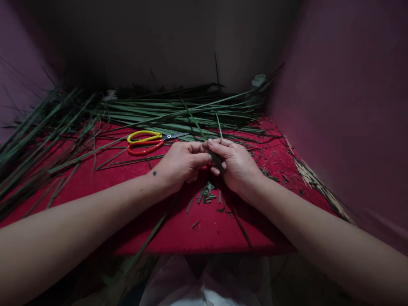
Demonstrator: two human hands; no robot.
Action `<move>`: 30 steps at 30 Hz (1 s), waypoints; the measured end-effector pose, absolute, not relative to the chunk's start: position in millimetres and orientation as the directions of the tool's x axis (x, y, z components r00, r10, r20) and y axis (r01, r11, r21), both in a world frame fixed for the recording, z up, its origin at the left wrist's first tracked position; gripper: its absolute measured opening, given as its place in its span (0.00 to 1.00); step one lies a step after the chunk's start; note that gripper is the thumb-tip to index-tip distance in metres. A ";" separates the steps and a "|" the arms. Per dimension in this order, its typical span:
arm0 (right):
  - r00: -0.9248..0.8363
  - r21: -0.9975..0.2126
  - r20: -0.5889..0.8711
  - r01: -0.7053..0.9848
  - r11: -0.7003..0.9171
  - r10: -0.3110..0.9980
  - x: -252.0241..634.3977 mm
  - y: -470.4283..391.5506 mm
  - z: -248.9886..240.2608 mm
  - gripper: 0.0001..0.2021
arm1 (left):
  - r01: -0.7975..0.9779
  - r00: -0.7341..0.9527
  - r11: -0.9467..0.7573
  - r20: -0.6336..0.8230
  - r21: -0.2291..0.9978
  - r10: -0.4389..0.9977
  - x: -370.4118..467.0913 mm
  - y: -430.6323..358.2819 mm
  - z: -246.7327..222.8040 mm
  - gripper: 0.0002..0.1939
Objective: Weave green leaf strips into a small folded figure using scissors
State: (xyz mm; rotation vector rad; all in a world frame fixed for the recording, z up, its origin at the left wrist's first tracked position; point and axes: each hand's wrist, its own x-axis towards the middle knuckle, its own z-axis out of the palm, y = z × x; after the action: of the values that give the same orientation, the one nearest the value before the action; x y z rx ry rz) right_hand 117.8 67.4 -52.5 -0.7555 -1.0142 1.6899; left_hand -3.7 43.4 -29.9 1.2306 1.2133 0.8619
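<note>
Over the middle of the red cloth [178, 233], my left hand [186, 163] and my right hand [234, 163] meet fingertip to fingertip. Both pinch green leaf strips [195, 121], whose thin ends stick up and away beyond the fingers. A folded or crossed part of the strips shows between the two hands; its exact shape is hidden by the fingers. Scissors [145, 142] with one yellow and one red handle lie just beyond my left hand, their blades pointing right. Small cut green pieces [208, 196] are scattered below my hands.
Long green leaves [153, 111] are heaped along the back, and more [35, 131] lie at the left. Pale thin sticks [314, 180] line the right edge by a purple wall [347, 106]. A whitish container [258, 80] is at the back right.
</note>
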 end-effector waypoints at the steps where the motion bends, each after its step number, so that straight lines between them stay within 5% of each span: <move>1: -0.324 -0.887 -0.012 -0.434 -0.160 0.946 118.6 67.8 -52.3 0.07 | 0.115 0.193 0.180 -0.200 0.977 0.961 -3.2 43.0 -29.7 0.05; 8: -0.312 -0.928 -0.028 -0.346 -0.141 0.950 127.9 66.7 -43.6 0.16 | 0.060 0.119 0.151 -0.158 0.987 0.980 -9.6 45.6 -29.7 0.06; 13: -0.459 -0.971 -0.082 -0.162 -0.174 0.884 129.0 66.5 -44.2 0.07 | 0.057 0.120 0.104 -0.110 0.993 0.987 -15.8 47.7 -28.4 0.05; 21: -0.435 -0.953 -0.071 -0.236 -0.190 0.898 126.9 66.7 -47.3 0.05 | 0.063 0.085 0.079 -0.084 0.995 0.993 -14.4 46.9 -26.5 0.04; 30: -0.609 -0.864 -0.184 -0.273 -0.422 0.772 133.6 78.3 -48.7 0.05 | 0.041 0.093 0.059 -0.063 0.997 0.994 -15.1 45.3 -21.3 0.04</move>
State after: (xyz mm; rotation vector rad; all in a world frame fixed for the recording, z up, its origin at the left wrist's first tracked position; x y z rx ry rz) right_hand 133.6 78.3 -48.7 -0.7684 -1.1086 2.0665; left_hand -15.1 45.3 -21.3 1.2352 1.1954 1.0766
